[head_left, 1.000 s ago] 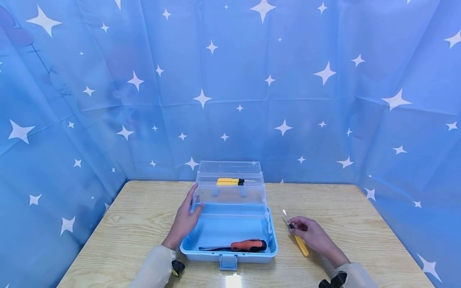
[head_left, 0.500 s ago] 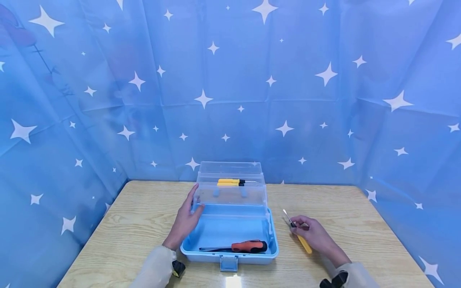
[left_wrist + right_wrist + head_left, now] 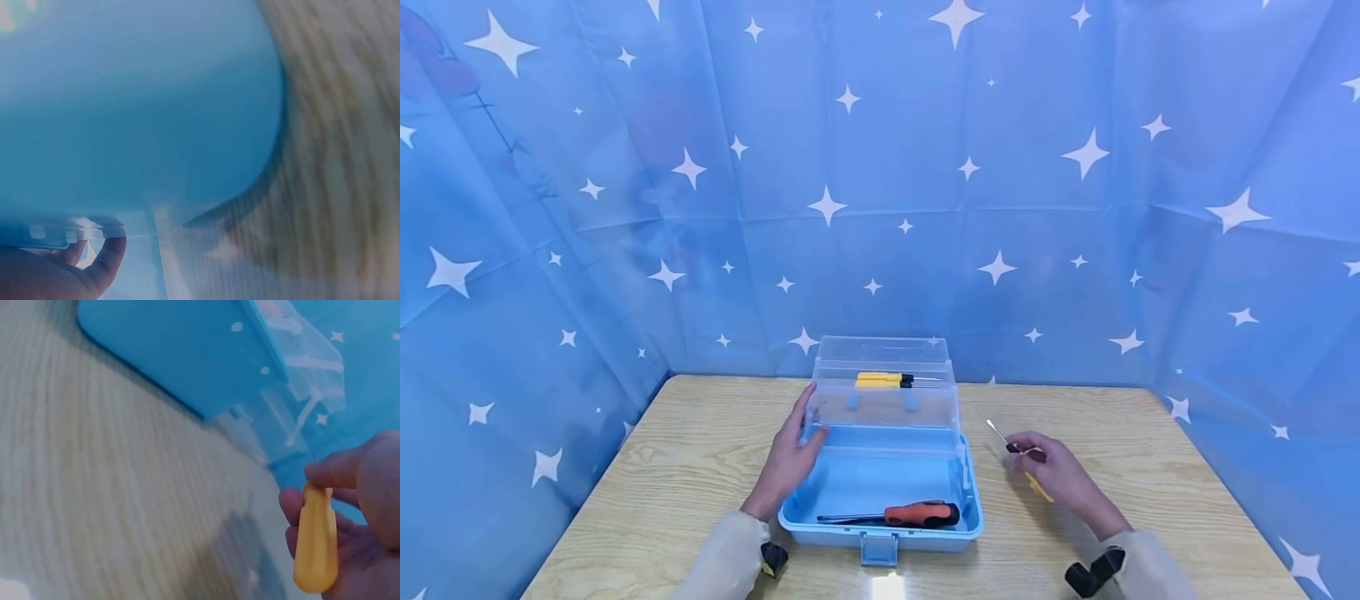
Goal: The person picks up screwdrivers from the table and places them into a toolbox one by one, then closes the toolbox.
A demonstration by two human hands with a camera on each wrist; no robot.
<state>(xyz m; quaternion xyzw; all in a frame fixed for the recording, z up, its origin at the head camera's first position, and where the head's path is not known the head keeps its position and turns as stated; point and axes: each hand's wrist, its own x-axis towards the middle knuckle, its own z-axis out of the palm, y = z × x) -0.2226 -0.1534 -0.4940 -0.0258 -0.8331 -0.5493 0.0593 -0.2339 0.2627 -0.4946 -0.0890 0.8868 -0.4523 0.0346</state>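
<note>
A light-blue toolbox [image 3: 887, 479] stands on the table, its clear lid [image 3: 883, 408] raised at the back. My left hand [image 3: 786, 458] is at the left side, thumb and fingers around the edge of the clear lid; in the left wrist view, its fingers [image 3: 109, 259] curl at that edge. A yellow-handled screwdriver [image 3: 315, 550] is pinched between thumb and fingers of my right hand [image 3: 1060, 475], right of the box, blade pointing up and left. Inside the box lies an orange-and-black screwdriver [image 3: 921, 514]. Two small yellow screwdrivers [image 3: 883, 380] lie in the clear upper compartment.
The wooden table [image 3: 700, 467] extends around the box on both sides. A blue latch [image 3: 878, 548] hangs at the box front. Behind the table and along its sides hangs a blue star-printed curtain [image 3: 910, 167].
My right hand has raised the yellow-handled screwdriver off the table and slightly away from me; its handle has turned further into the hand. My left hand holds its place at the lid.
</note>
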